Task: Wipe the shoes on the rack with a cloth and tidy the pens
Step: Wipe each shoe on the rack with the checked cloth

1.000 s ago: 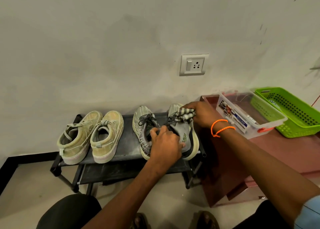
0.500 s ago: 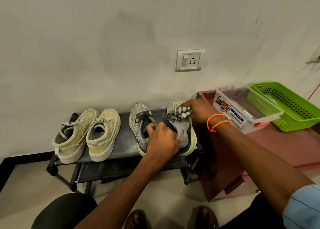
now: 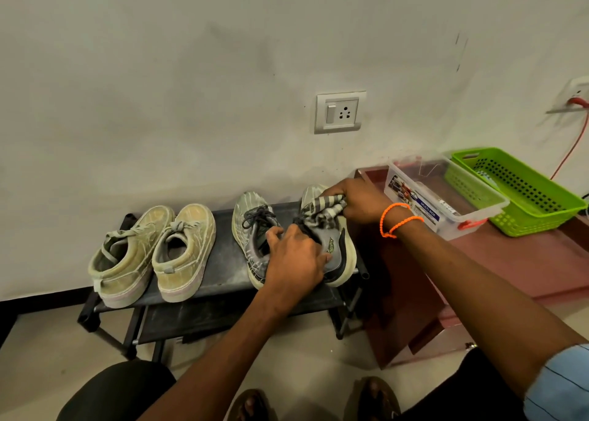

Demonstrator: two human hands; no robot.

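Note:
Two pairs of shoes stand on a low black rack (image 3: pixel 223 271). At the left is a beige canvas pair (image 3: pixel 153 255). At the right is a grey running pair; its left shoe (image 3: pixel 251 226) stands free. My left hand (image 3: pixel 296 261) grips the heel end of the rightmost grey shoe (image 3: pixel 338 251). My right hand (image 3: pixel 357 200) holds a striped grey cloth (image 3: pixel 325 207) bunched against the laces and toe area of that shoe. No pens are clearly visible.
A dark red low table (image 3: pixel 510 261) stands right of the rack. On it are a clear plastic box (image 3: pixel 446 197) and a green perforated basket (image 3: pixel 516 191). A wall socket (image 3: pixel 340 112) is above. My knee and sandalled feet are at the bottom.
The cloth in my right hand has shifted slightly on the front of the rightmost shoe. My left hand stays on the heel. The camera has tilted a little.

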